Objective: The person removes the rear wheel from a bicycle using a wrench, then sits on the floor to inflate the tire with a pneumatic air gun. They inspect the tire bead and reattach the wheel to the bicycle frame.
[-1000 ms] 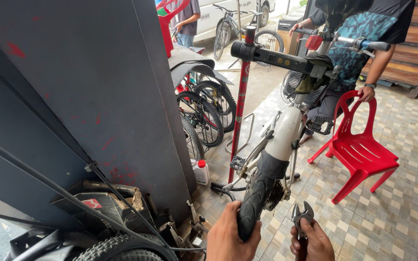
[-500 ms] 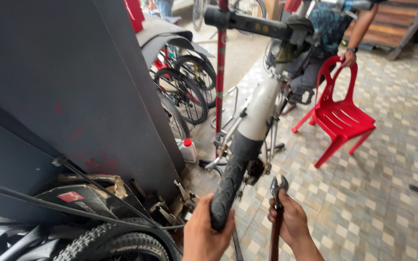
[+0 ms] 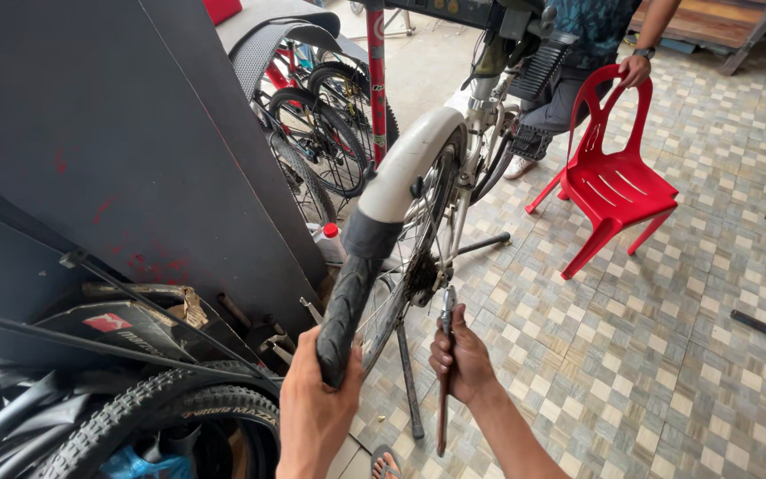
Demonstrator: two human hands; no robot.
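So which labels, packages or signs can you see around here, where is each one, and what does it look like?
Box label: lower left on a dark flat box, a small red patch with white marks.
Tyre lettering: bottom left on the knobby tyre's sidewall, pale print on black.
Post sticker: on the red post behind the wheel, a narrow strip with small print.
Bottle: on the floor by the dark panel, pale with a red cap.

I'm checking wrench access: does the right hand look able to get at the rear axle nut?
Probably yes: the right hand holds the wrench just below the rear axle nut, nothing between.
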